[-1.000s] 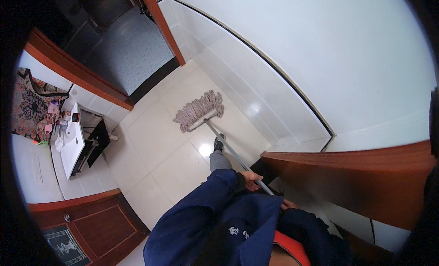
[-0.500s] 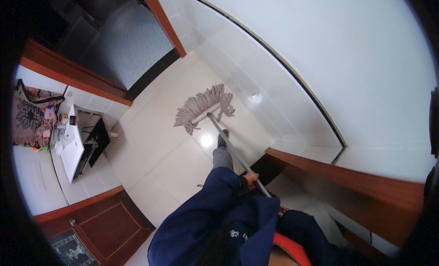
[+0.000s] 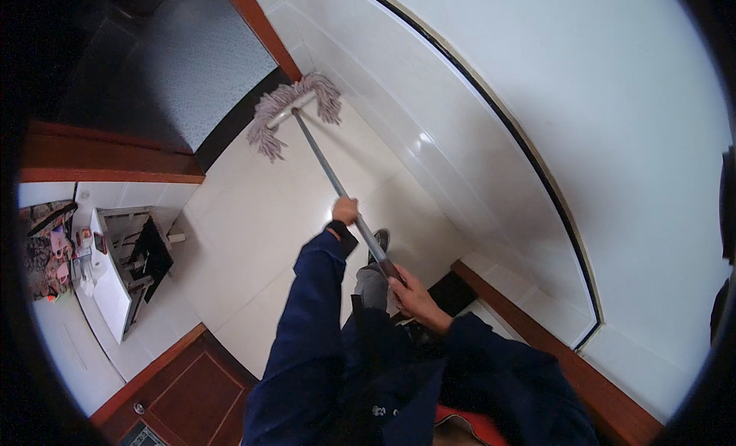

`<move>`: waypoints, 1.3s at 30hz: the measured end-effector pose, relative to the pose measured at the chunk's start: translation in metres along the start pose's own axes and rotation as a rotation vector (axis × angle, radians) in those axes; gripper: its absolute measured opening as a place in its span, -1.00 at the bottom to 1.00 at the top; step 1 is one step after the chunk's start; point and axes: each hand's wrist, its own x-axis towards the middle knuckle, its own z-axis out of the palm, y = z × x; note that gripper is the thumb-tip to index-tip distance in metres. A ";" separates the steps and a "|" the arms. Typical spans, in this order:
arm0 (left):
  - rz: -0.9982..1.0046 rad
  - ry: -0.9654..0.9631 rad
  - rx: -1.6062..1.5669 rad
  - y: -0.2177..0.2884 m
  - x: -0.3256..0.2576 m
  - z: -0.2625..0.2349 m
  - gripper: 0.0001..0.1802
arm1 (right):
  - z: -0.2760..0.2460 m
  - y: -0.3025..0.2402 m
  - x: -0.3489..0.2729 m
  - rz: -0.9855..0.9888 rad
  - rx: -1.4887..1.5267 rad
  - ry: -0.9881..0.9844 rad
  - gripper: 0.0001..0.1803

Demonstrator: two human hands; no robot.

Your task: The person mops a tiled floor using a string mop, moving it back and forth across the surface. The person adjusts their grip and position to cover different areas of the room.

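Note:
A string mop with a grey metal handle slants away from me across the pale floor. Its pinkish-grey strands, set on a white bar, lie against the dark threshold at the far doorway. My left hand is wrapped round the middle of the handle, with my arm stretched forward. Nearer my body, my right hand grips the brown upper end of the handle. One of my shoes shows beside the handle.
A white panelled wall runs along the right. On the left stands a small white-topped table with several small things on it. Wooden door frames border the far doorway; a brown door is at the lower left.
The mop head has moved forward and left to the threshold. My left arm has reached out along the handle, and my right hand has come forward into plain view.

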 end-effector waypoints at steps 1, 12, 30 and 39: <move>-0.017 0.033 -0.051 -0.016 0.011 -0.011 -0.84 | 0.006 -0.006 0.016 0.019 0.021 0.008 -0.55; 0.145 -0.004 0.118 0.074 -0.033 -0.011 -0.77 | -0.021 0.007 -0.072 0.138 0.094 0.032 -0.59; 0.861 -0.465 -0.451 0.483 -0.295 0.079 -0.69 | -0.179 0.320 -0.449 0.135 -0.228 0.295 -0.59; 0.779 -0.518 -0.631 0.490 -0.303 0.094 -0.67 | -0.168 0.350 -0.464 0.218 -0.300 0.421 -0.58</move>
